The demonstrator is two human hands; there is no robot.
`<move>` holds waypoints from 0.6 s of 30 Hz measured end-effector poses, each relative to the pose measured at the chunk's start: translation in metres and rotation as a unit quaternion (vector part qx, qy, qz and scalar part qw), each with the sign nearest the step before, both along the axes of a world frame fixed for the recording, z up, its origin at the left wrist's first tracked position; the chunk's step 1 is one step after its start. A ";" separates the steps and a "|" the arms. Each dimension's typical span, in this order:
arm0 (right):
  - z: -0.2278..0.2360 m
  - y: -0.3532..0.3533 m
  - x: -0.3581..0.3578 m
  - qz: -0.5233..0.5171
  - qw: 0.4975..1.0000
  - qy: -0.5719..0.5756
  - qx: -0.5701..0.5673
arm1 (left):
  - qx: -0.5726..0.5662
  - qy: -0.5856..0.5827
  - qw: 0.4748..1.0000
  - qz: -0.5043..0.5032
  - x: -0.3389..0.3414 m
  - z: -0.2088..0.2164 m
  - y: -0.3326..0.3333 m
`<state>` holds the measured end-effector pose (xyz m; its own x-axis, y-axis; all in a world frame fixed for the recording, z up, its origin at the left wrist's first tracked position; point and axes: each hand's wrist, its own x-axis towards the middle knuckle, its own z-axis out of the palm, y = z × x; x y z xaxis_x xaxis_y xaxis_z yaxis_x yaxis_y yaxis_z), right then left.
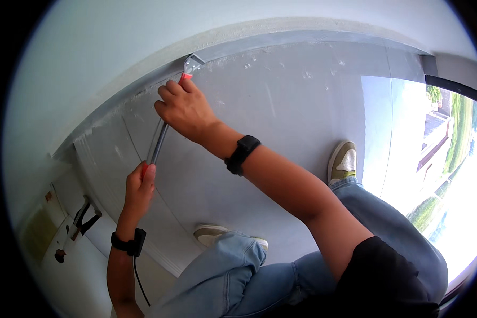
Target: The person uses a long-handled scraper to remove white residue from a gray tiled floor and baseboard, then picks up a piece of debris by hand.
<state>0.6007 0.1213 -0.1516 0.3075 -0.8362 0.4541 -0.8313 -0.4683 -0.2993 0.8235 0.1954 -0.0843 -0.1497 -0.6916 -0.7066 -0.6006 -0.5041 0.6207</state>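
A long-handled scraper (159, 140) slants across the grey floor, its metal shaft running between my two hands. Its metal head (193, 63) lies at the foot of the wall, by the grey skirting strip. Just below that head, my right hand (186, 110) is wrapped round the red part of the handle. Lower down, my left hand (138, 192) closes on the red grip at the shaft's other end. Whitish scuffs and flecks mark the floor (259, 138) near the head. Whether the blade touches the floor or the strip, I cannot tell.
My shoes (342, 161) stand on the floor, legs in blue jeans. A pale wall (143, 47) curves along the far side. At the right a bright window (445, 132) looks onto greenery and a building. A dark tool-like object (79, 222) is at the lower left.
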 end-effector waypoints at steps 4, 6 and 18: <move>0.003 0.004 -0.043 -0.005 1.000 0.007 0.022 | -0.023 0.021 0.999 -0.040 -0.046 0.004 0.001; 0.002 0.005 -0.034 -0.002 1.000 0.007 0.019 | -0.013 0.028 1.000 -0.007 -0.039 0.001 0.006; 0.001 0.002 -0.017 0.003 1.000 0.002 -0.012 | -0.022 0.001 1.000 -0.010 -0.022 -0.002 0.006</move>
